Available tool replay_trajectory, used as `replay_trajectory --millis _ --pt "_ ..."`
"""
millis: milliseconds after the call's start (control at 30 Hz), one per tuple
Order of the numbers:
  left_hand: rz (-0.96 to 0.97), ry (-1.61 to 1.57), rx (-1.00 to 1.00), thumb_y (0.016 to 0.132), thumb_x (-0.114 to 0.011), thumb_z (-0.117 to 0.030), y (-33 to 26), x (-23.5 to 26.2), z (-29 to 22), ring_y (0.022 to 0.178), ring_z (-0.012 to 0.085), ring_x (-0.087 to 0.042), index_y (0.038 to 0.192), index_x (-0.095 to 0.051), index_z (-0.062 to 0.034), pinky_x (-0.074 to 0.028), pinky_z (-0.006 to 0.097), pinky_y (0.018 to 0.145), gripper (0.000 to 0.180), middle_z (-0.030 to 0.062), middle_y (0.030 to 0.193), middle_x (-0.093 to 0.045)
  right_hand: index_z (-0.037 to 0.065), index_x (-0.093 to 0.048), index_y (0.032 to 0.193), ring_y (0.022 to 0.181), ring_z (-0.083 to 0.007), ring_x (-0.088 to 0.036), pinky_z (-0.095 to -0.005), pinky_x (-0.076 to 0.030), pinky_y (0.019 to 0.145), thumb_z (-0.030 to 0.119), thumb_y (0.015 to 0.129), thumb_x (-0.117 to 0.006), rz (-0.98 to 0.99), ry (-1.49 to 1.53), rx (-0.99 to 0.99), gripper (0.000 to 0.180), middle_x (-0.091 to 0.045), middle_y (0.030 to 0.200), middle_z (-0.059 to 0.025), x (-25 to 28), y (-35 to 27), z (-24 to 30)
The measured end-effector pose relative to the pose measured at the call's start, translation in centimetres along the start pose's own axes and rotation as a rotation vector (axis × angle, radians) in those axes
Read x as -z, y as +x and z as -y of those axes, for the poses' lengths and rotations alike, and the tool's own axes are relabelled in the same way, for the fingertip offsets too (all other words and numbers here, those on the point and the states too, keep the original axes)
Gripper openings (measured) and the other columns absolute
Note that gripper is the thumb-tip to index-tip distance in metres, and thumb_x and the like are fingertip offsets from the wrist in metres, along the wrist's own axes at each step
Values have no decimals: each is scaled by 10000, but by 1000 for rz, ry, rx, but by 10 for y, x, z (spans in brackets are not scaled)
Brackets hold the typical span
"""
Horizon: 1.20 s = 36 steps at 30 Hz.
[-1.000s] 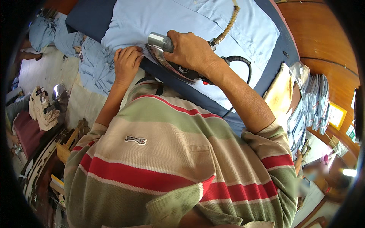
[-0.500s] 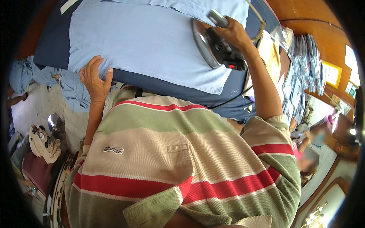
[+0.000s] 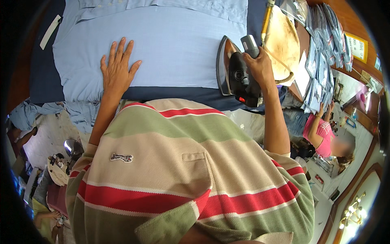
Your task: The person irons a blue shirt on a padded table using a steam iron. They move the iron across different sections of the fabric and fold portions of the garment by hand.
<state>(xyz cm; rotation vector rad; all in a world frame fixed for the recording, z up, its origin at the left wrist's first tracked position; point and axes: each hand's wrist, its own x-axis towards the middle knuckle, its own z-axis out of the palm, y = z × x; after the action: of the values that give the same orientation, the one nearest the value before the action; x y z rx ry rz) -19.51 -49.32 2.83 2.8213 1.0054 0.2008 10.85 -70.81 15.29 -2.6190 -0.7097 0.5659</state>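
Note:
A light blue shirt (image 3: 170, 49) lies spread over a dark navy padded board (image 3: 162, 92). My left hand (image 3: 117, 69) rests flat on the cloth near its left side, fingers spread. A black steam iron (image 3: 239, 77) with a metal soleplate stands at the shirt's right edge, close to the board's near side. My right hand (image 3: 259, 67) is wrapped round its handle, whose grey front end shows beyond the fingers. A small red light glows at the heel of the iron. Its soleplate's underside is mostly hidden.
Right of the iron lies a scorched cream pad (image 3: 282, 40), with a cord (image 3: 267, 20) beside it. Several folded blue garments in clear wrap (image 3: 325, 36) are stacked farther right. A person in pink (image 3: 319, 134) is nearby. Crumpled blue cloth (image 3: 83, 114) hangs below the board's left.
The iron in my right hand has moved down and right to the cloth's edge. My left hand has gone from the near edge onto the shirt, flattening out. The view has shifted.

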Motion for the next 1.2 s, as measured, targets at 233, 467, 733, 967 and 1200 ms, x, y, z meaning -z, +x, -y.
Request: replay_trajectory --millis 233,467,733,967,1200 --pt "20 -28 -25 891 -487 -432 1 1 3 1371 250 -209 1408 -333 -207 -153 549 1034 585 23 1490 -255 -64 -578 988 745 -263 -654 -351 -491 691 327 721 -646 18 81 -21 478 -639 774 -210 26 59 -8" --pt "72 52 73 889 -498 -407 2 3 0 1370 268 -203 1412 -324 -192 -158 582 1016 591 41 1489 -249 -43 -550 1122 605 -159 -587 -319 -473 580 356 777 -652 -140 -167 378 537 -599 689 -84 13 82 -2" --pt "272 -426 -1026 873 -524 -384 39 -3 -121 1328 214 -313 1372 -375 -142 -243 444 1054 574 57 1428 -363 -50 -578 982 850 -384 -619 -411 -471 731 307 747 -639 99 -121 354 432 -620 873 -276 15 80 59" --pt "316 -373 -1213 900 -439 -449 1 -36 -212 1365 221 -233 1370 -370 -99 -233 419 1072 590 114 1454 -301 -39 -587 932 845 -413 -612 -426 -471 717 313 754 -626 128 -117 376 396 -610 850 -294 16 82 66" --pt "248 -507 -1161 887 -487 -354 -12 -36 -214 1326 238 -306 1314 -429 -86 -288 393 1043 508 120 1407 -363 -51 -576 963 746 -355 -625 -392 -477 662 341 751 -644 -19 -191 376 451 -608 797 -264 2 88 33"
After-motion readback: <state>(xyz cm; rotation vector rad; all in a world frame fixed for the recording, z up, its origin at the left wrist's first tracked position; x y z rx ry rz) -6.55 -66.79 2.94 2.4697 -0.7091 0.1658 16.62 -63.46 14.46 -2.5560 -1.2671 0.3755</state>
